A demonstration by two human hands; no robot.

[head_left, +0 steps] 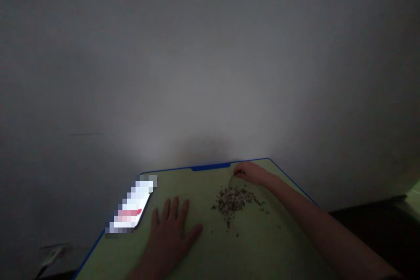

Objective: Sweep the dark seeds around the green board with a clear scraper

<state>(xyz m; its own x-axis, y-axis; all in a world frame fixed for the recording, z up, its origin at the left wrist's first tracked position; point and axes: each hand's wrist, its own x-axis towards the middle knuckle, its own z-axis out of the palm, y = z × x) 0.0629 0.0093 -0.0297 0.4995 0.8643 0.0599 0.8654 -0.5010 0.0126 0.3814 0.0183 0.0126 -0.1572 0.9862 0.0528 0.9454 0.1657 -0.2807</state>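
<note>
My left hand (170,229) lies flat on the pale tabletop (203,253), palm down with its fingers spread, and holds nothing. A loose heap of small mixed grains or seeds (232,201), dark, brown and pale, is spread to the right of it. Just beyond the heap, my right hand (248,173) is closed, fingertips pinched together and pointing left. A faint, see-through curved edge shows under those fingertips, too dim to name. A few stray grains lie apart from the heap, towards the near side.
A lit phone (133,208), its screen blurred out, lies at the table's left edge. The table has a blue rim (210,166), and a grey wall (210,74) rises behind it. A white plug or adapter with a dark cable (54,253) is low on the left.
</note>
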